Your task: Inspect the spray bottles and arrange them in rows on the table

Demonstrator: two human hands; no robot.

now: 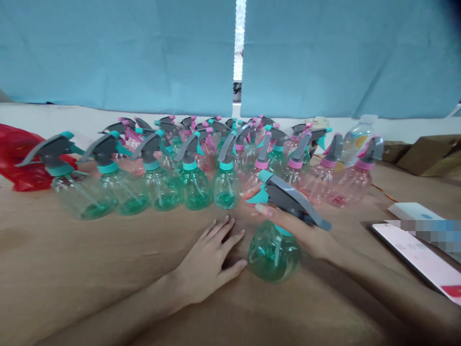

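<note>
A green spray bottle with a grey and teal spray head stands tilted slightly at the centre right. Around its neck, just below the trigger, is my right hand, its fingers partly hidden behind the spray head. My left hand lies palm down on the wooden table, left of that bottle, fingers spread and holding nothing. Behind both hands stands a front row of spray bottles, green ones with teal collars on the left and pink ones with pink collars on the right.
More spray bottles crowd behind the front row. A red plastic bag lies at the far left. On the right are a phone, a white box, a large clear bottle and brown cardboard. Blue cloth hangs behind.
</note>
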